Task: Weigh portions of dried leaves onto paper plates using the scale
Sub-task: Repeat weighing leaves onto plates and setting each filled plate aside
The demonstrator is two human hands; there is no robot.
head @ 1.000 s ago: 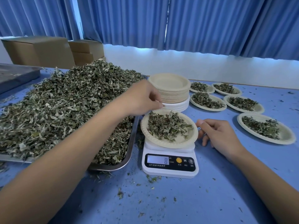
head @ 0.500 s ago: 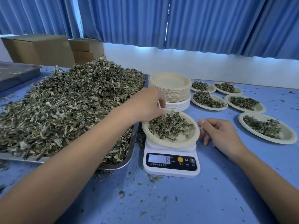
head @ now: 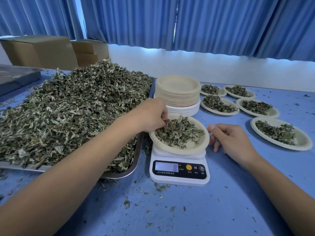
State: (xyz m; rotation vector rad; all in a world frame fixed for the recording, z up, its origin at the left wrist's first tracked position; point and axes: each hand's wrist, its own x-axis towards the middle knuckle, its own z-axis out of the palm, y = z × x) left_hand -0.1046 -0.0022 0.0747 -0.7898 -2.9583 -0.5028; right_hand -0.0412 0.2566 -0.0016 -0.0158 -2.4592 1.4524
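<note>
On blue counter (head: 221, 205): white digital kitchen scale (head: 179, 174), display reads 8. On scale, round beige paper plate (head: 192, 148) with portion of dried green leaves (head: 179, 132). Person's left hand (head: 151, 114) over plate's left edge, fingers curled down, pinching leaves. Person's right hand (head: 230, 138) rests on counter just beside plate's right rim, fingers loosely curled, holding nothing. Steel tray (head: 127, 174) with leaf heap (head: 71, 106) left of scale; stack of empty plates (head: 178, 97) behind; five filled plates (head: 305, 143) at right.

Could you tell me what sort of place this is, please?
Probably a small herb-packing workroom: a steel tray heaped with dried leaves, a kitchen scale, and cardboard boxes by blue curtains.
</note>
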